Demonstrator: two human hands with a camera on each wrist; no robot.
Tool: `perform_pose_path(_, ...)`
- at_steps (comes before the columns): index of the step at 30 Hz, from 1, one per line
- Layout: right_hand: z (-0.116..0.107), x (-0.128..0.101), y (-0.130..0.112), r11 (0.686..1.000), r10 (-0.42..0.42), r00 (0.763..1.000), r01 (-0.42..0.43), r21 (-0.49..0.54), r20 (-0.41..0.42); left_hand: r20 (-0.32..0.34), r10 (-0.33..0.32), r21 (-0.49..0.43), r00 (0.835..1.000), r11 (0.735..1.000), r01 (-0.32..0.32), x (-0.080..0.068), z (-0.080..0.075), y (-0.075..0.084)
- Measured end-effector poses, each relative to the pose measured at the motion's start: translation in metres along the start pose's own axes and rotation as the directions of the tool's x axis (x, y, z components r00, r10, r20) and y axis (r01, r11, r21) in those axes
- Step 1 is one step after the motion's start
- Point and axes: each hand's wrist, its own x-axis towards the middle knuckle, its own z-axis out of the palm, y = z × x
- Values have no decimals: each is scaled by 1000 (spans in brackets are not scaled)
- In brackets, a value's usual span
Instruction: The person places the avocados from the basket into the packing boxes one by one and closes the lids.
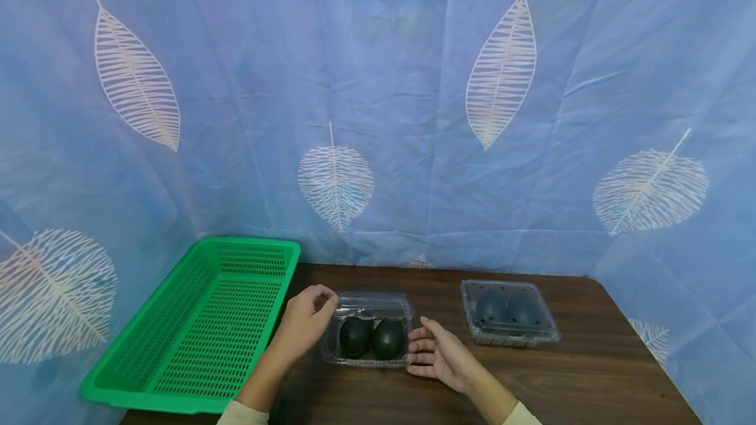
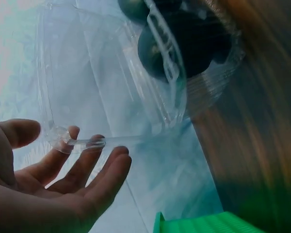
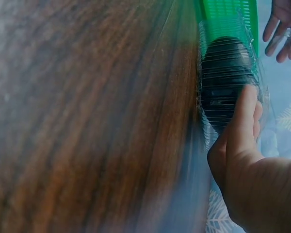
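Observation:
A clear plastic clamshell box (image 1: 366,363) stands in the middle of the table with its lid (image 2: 94,73) raised at the back. Two dark green avocados (image 1: 388,339) lie side by side inside it. At the lid's left corner is my left hand (image 1: 307,320); in the left wrist view its loosely bent fingers (image 2: 82,167) touch the lid's edge, and the thumb stands apart from them. My right hand (image 1: 443,356) is at the box's right side, fingers spread and thumb up; in the right wrist view the thumb (image 3: 245,107) overlaps the box wall.
Left of the box stands a large green plastic basket (image 1: 286,254) with slotted walls and floor. A second clear clamshell box (image 1: 510,340), lid down over two dark fruits, sits at the right on the brown wooden table (image 1: 590,372). A blue leaf-patterned cloth (image 1: 401,84) hangs behind.

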Motion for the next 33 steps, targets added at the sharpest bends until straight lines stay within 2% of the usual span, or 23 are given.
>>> perform_pose_path(3,0,-1,-1,1000,5,1000,-4,-12,8,-25,-2,38,1000,999,3,-5,7,-5)
perform_pose_path(7,-1,-3,0,1000,-7,998,8,-9,64,-47,-1,76,999,997,5,-13,16,-12)
perform_pose_path(13,-2,-7,-1,1000,-18,989,18,-5,147,-38,-18,88,999,996,22,-22,22,-19)
perform_pose_path(21,0,-8,-1,1000,-22,993,24,-16,116,-11,-118,97,993,988,119,-27,32,-30)
perform_pose_path(28,5,-4,3,998,-35,997,38,-45,75,3,-175,-24,985,984,175,-29,36,-40)
perform_pose_path(30,5,-3,5,997,-36,998,40,-59,61,31,-216,-88,976,972,218,-30,35,-41)
perform_pose_path(33,7,-1,6,996,-38,998,41,-75,41,95,-295,-196,951,931,308,-30,33,-42)
